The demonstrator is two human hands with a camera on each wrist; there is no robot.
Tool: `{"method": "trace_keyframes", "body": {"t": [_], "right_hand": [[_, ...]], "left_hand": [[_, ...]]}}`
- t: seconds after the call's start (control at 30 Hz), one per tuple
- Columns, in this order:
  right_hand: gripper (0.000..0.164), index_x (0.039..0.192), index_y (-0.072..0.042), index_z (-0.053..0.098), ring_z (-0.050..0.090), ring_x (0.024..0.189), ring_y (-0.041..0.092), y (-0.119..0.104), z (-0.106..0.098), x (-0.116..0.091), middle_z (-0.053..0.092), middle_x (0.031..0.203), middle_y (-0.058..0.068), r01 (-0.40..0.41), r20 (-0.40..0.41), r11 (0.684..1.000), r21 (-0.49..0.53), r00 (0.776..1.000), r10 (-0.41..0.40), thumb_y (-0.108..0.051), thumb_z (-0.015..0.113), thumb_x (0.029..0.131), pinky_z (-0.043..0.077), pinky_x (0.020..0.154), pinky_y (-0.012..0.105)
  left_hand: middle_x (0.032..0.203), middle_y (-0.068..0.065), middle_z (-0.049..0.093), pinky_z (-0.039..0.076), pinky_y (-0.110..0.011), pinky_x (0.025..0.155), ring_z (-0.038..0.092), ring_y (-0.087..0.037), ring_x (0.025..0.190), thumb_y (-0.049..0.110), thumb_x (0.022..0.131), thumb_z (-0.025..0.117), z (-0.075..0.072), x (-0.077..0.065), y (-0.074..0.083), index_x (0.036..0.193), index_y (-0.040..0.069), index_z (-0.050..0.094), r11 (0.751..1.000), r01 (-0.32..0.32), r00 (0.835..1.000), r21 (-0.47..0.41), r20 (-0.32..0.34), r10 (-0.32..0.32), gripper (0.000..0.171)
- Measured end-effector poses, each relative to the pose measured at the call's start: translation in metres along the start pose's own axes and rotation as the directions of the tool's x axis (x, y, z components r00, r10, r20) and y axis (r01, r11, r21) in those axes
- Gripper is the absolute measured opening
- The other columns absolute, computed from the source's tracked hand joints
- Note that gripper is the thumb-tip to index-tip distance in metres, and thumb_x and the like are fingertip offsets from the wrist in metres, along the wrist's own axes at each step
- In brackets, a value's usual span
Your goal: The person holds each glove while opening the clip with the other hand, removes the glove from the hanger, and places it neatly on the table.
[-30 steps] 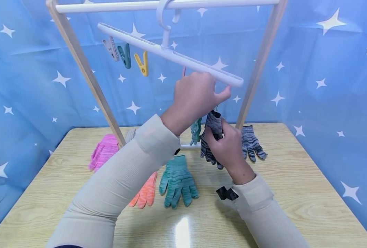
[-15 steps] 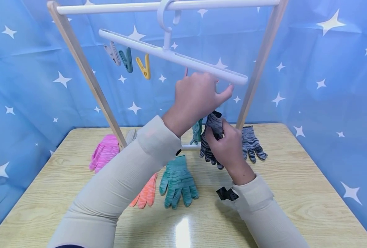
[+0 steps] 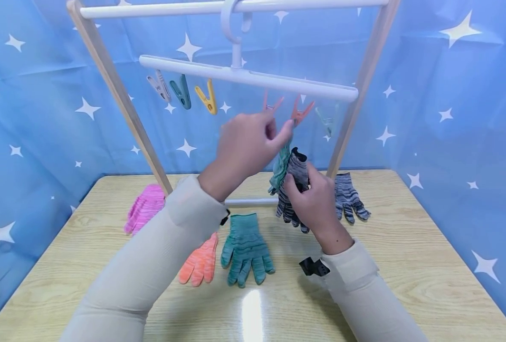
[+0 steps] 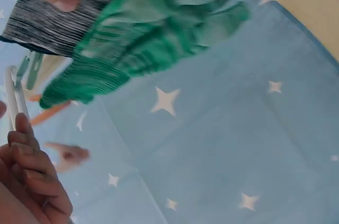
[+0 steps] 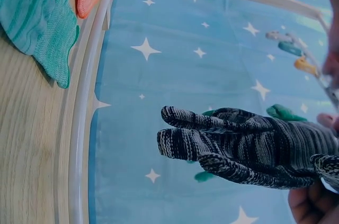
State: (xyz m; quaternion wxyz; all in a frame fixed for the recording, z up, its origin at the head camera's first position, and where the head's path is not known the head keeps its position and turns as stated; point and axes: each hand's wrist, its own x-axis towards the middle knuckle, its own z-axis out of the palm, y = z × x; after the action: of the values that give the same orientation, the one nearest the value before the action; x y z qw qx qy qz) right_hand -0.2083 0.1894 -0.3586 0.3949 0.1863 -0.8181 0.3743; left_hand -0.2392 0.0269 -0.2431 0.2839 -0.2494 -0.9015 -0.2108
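Observation:
My left hand, blurred in the head view, is beside the orange clothespin under the white hanger. Its fingers are loosely bent, and nothing shows between them. A green knit glove hangs with its cuff at that clothespin. My right hand grips a black-and-grey knit glove near its cuff, fingers of the glove downward, right next to the green one. In the right wrist view this striped glove partly covers the green glove.
Grey, green and yellow clothespins hang left on the hanger; pink and pale green ones hang right. A wood-and-white rack carries it. Pink, orange, teal and black-grey gloves lie on the table.
My left hand has let go of the clothespin area and moved left and down. The hanger has swung nearer level, and the right-side clothespins show. My right hand keeps its grip.

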Motion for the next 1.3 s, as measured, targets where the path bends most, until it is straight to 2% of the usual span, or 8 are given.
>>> {"method": "trace_keyframes", "body": {"t": [0.17,0.27,0.4,0.53,0.67,0.83,1.13,1.3], "right_hand": [[0.028,0.072,-0.007,0.046,0.019,0.04,0.006,-0.001,0.001,0.0,0.023,0.053,-0.004,-0.031,0.012,0.999,-0.024,0.999,0.031,-0.015,0.059,0.095,0.022,0.036,0.026],[0.027,0.098,0.011,0.065,0.021,0.037,0.005,-0.001,0.0,-0.002,0.025,0.052,-0.004,-0.053,0.016,0.998,-0.032,0.998,0.053,-0.016,0.06,0.095,0.023,0.035,0.026],[0.043,0.12,0.018,0.06,0.023,0.036,0.007,-0.002,0.0,-0.003,0.027,0.052,-0.002,-0.072,0.023,0.997,-0.028,0.997,0.073,-0.017,0.06,0.096,0.025,0.035,0.027],[0.027,0.087,0.007,0.059,0.021,0.037,0.006,-0.002,0.002,-0.002,0.024,0.053,-0.004,-0.069,0.025,0.997,-0.023,0.997,0.07,-0.018,0.06,0.096,0.023,0.036,0.027],[0.026,0.081,0.002,0.054,0.019,0.038,0.004,-0.002,0.003,-0.001,0.023,0.052,-0.005,-0.058,0.026,0.998,-0.017,0.998,0.058,-0.018,0.059,0.096,0.021,0.035,0.025],[0.043,0.124,0.015,0.06,0.019,0.035,0.003,-0.001,0.0,-0.002,0.029,0.051,-0.002,-0.071,0.014,0.997,-0.026,0.997,0.072,-0.016,0.059,0.095,0.022,0.033,0.025],[0.041,0.123,0.015,0.061,0.018,0.036,0.004,0.002,0.0,-0.001,0.027,0.051,-0.003,-0.057,0.015,0.997,-0.048,0.998,0.058,-0.016,0.059,0.095,0.021,0.035,0.025],[0.05,0.134,0.014,0.054,0.018,0.033,-0.001,0.001,0.003,-0.003,0.035,0.045,0.0,-0.072,0.028,0.996,-0.044,0.997,0.073,-0.017,0.059,0.096,0.022,0.033,0.024]], "left_hand": [[0.057,0.002,0.052,0.032,-0.03,0.047,0.047,-0.014,0.052,0.041,0.101,0.049,0.002,-0.027,-0.034,0.065,0.017,0.054,0.995,0.013,0.994,-0.101,-0.109,-0.024,0.044],[0.059,0.0,0.052,0.034,-0.03,0.049,0.047,-0.015,0.053,0.036,0.1,0.051,0.005,-0.044,-0.056,0.066,0.014,0.055,0.991,0.009,0.978,-0.134,-0.204,-0.037,0.04],[0.061,-0.003,0.052,0.036,-0.03,0.052,0.046,-0.017,0.055,0.029,0.101,0.053,0.004,-0.066,-0.084,0.072,0.01,0.058,0.983,0.05,0.955,-0.178,-0.279,-0.099,0.035],[0.064,-0.005,0.052,0.036,-0.031,0.053,0.046,-0.018,0.058,0.029,0.101,0.053,0.002,-0.085,-0.107,0.077,0.009,0.06,0.971,0.147,0.941,-0.191,-0.275,-0.196,0.033],[0.073,-0.007,0.055,0.04,-0.032,0.062,0.051,-0.02,0.068,0.026,0.1,0.055,0.004,-0.102,-0.127,0.083,0.007,0.061,0.956,0.2,0.917,-0.216,-0.301,-0.26,0.026],[0.094,-0.017,0.058,0.038,-0.035,0.085,0.051,-0.03,0.09,0.013,0.095,0.057,0.013,-0.119,-0.149,0.097,-0.001,0.064,0.946,0.168,0.868,-0.277,-0.414,-0.275,0.015],[0.123,-0.018,0.048,0.031,-0.036,0.097,0.043,-0.024,0.116,0.007,0.093,0.06,0.028,-0.132,-0.176,0.125,0.002,0.053,0.862,0.284,0.717,-0.42,-0.504,-0.481,0.033],[0.144,-0.01,0.042,0.032,-0.038,0.107,0.039,-0.02,0.133,0.012,0.098,0.056,0.03,-0.135,-0.186,0.148,0.013,0.036,0.784,0.335,0.714,-0.523,-0.403,-0.573,0.054]]}}
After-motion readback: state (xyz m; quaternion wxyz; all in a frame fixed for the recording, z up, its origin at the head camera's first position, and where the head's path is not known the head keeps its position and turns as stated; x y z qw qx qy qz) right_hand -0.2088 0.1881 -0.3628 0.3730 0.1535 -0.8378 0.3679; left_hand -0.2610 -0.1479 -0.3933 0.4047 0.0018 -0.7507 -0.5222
